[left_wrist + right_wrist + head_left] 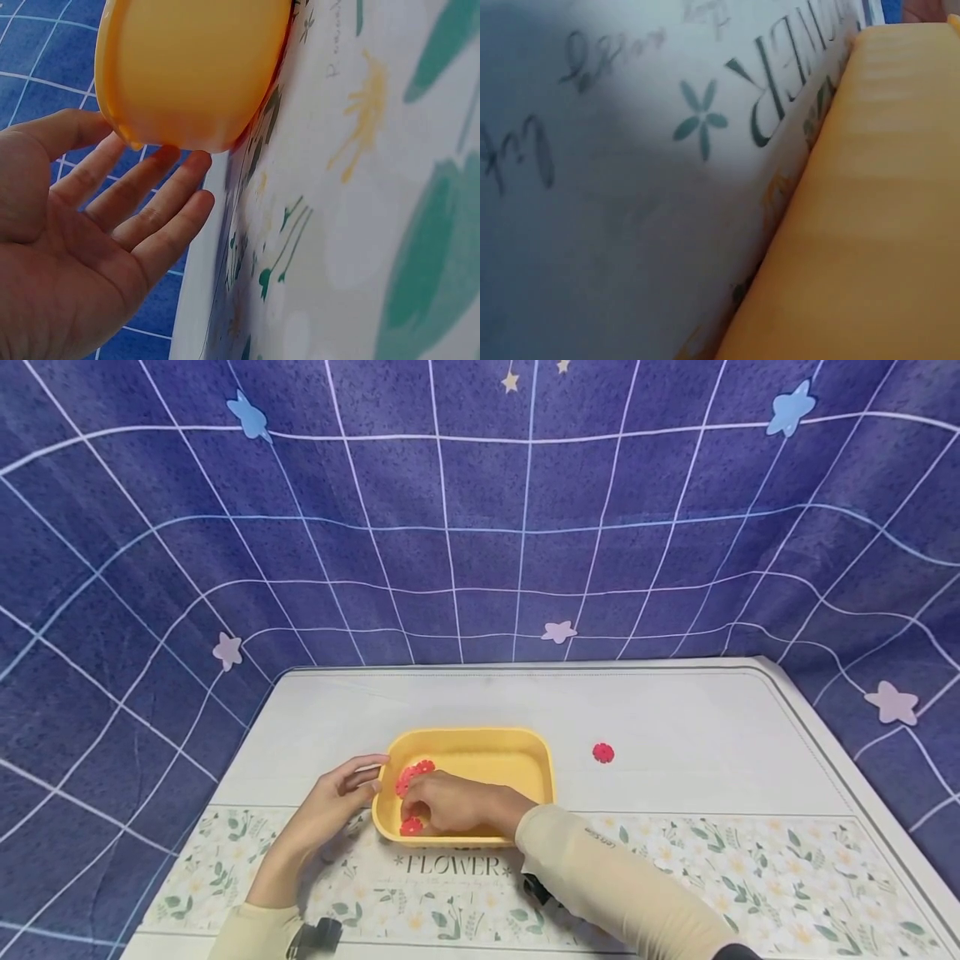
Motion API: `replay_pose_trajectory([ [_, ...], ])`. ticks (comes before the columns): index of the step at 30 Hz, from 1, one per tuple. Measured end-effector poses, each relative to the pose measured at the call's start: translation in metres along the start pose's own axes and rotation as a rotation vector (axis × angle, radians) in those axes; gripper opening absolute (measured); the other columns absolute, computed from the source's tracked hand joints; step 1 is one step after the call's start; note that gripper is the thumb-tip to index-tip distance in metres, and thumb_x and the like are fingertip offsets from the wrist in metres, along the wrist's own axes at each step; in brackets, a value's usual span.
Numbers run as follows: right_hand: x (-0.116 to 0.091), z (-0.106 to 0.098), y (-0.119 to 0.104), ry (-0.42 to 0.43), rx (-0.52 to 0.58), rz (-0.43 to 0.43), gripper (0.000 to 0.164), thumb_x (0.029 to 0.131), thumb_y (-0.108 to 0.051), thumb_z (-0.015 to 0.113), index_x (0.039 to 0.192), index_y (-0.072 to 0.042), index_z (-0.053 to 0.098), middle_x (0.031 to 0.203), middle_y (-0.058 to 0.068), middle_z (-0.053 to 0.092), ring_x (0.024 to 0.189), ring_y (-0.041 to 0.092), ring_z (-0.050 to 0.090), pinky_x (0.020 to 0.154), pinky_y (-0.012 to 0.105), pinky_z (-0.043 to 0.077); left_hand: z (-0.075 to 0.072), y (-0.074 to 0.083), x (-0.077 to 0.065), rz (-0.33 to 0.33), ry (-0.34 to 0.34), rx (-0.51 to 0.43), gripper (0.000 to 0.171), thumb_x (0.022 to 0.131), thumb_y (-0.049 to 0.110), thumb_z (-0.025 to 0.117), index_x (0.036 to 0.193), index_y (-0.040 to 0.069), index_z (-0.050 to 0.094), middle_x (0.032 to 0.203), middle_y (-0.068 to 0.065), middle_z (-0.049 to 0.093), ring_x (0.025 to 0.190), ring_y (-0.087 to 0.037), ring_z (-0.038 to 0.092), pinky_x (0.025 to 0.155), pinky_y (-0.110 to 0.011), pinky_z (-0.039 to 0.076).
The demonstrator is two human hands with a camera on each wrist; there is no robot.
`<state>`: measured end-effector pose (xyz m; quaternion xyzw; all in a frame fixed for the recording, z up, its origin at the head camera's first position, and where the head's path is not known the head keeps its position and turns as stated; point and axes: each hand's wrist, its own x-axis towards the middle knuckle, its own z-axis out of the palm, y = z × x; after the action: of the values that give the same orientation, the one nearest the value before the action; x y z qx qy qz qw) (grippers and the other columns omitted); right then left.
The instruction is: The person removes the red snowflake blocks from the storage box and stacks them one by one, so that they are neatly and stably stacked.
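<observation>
A yellow rectangular plastic tray [480, 739] sits on the table with several red and pink flower-shaped pieces [425, 767] at its left end. My left hand [337, 802] touches the tray's left end. In the left wrist view the fingers [169, 217] are spread and relaxed, with fingertips right at the tray's outer wall [195, 75]. Inside the tray my right hand [453, 803] reaches down, fingers curled, over the left part among the pieces. A red flower piece [411, 827] shows just below its fingertips. I cannot tell whether the fingers pinch one.
One more red flower piece [603, 752] lies on the white table [675, 718], right of the tray. A printed floral band with lettering [712, 860] runs along the near side. A blue gridded curtain [480, 552] with stars surrounds the table's back and sides.
</observation>
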<state>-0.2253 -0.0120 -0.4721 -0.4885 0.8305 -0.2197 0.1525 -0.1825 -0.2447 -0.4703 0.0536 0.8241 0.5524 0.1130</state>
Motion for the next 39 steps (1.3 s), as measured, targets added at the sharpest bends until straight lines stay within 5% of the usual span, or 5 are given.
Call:
replay_pose_trajectory([
  [7, -0.004, -0.007, 0.004, 0.053, 0.063, 0.025, 0.023, 0.087, -0.026, 0.082, 0.108, -0.018, 0.074, 0.096, -0.010, 0.066, 0.087, 0.002, 0.055, 0.080, 0.010, 0.047, 0.000, 0.000, 0.002, 0.015, -0.003, -0.005, 0.046, 0.103, 0.026, 0.064, 0.147, 0.014, 0.054, 0.150, -0.021, 0.057, 0.140, -0.040, 0.056, 0.104, -0.034, 0.059],
  [18, -0.015, -0.022, 0.007, 0.144, 0.159, 0.042, 0.032, 0.081, -0.014, 0.083, 0.111, -0.012, 0.075, 0.099, -0.004, 0.068, 0.087, 0.005, 0.060, 0.078, 0.010, 0.051, 0.002, -0.001, 0.001, 0.023, -0.008, -0.051, 0.045, 0.104, 0.018, 0.062, 0.147, 0.009, 0.052, 0.148, -0.025, 0.057, 0.134, -0.042, 0.059, 0.101, -0.033, 0.060],
  [30, -0.044, -0.069, 0.018, 0.254, 0.142, 0.100, 0.032, 0.083, -0.011, 0.076, 0.115, -0.009, 0.075, 0.104, 0.002, 0.070, 0.097, 0.021, 0.064, 0.083, 0.021, 0.052, 0.001, 0.003, -0.002, -0.040, 0.021, 0.006, 0.048, 0.103, 0.027, 0.064, 0.148, 0.016, 0.053, 0.150, -0.021, 0.057, 0.132, -0.038, 0.063, 0.105, -0.039, 0.059],
  [39, -0.061, -0.082, 0.035, 0.333, 0.080, 0.103, 0.028, 0.082, -0.012, 0.079, 0.109, -0.014, 0.077, 0.100, -0.001, 0.071, 0.093, 0.017, 0.064, 0.082, 0.022, 0.054, 0.002, 0.001, -0.001, -0.030, 0.020, -0.008, 0.047, 0.103, 0.024, 0.064, 0.148, 0.015, 0.053, 0.150, -0.020, 0.057, 0.133, -0.037, 0.062, 0.105, -0.036, 0.059],
])
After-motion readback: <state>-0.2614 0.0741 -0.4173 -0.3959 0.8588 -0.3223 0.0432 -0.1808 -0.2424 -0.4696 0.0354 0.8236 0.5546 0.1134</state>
